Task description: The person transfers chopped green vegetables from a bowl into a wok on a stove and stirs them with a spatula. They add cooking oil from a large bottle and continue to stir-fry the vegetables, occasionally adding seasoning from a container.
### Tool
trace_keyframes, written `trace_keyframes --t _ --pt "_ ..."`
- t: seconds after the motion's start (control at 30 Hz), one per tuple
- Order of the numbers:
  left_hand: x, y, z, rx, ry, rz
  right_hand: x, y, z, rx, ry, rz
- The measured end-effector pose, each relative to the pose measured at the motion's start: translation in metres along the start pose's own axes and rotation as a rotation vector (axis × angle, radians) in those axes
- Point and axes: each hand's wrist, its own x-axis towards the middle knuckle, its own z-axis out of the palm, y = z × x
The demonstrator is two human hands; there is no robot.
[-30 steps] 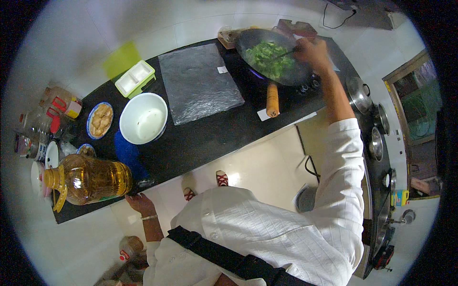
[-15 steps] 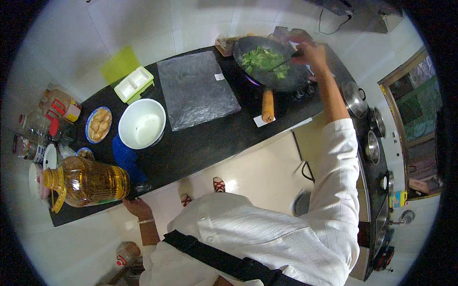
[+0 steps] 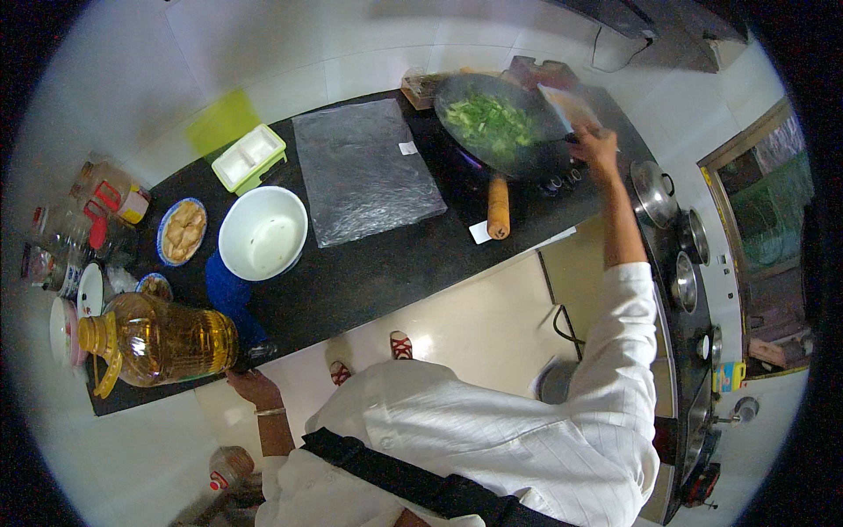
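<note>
My right hand (image 3: 597, 146) is at the right rim of a dark wok (image 3: 544, 167), its fingers curled. What they grip, if anything, is hard to make out; something dark shows by the fingertips. Chopped green vegetables (image 3: 488, 123) lie in the wok, whose wooden handle (image 3: 498, 209) points toward me. Just beyond the hand is a flat rectangular packet (image 3: 569, 107), pale and brownish. At the counter's front edge, my left hand (image 3: 255, 388) is low beside the base of a large jug of golden oil (image 3: 167, 342). Its fingers are partly hidden.
On the black counter (image 3: 378, 272) stand a white bowl (image 3: 263, 232), a plate of pale food pieces (image 3: 183, 232), a green-and-white divided container (image 3: 249, 158) and a dark plastic-covered sheet (image 3: 364, 171). Metal lids (image 3: 652, 189) and bowls line the right side.
My right hand has moved from above the wok toward me, down to its right side. The dark spatula it held over the vegetables no longer shows there. My left hand stays by the jug.
</note>
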Motion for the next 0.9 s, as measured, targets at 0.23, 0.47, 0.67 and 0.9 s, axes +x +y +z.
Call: trace_keyframes --t 0.23,0.47,0.67,0.9 --pt "-0.002 0.058 0.019 -0.657 0.196 -0.541 0.008 0.016 0.052 -0.211 -0.173 -0.49" --pt "-0.01 0.076 0.029 -0.581 0.248 -0.506 -0.016 -0.084 0.074 -0.422 -0.133 -0.63" --pt "-0.007 0.057 0.013 -0.627 0.181 -0.525 -0.007 -0.047 0.076 0.034 -0.182 -0.206" --pt "-0.006 0.044 0.014 -0.617 0.196 -0.569 -0.026 -0.067 0.048 -0.097 -0.163 -0.044"
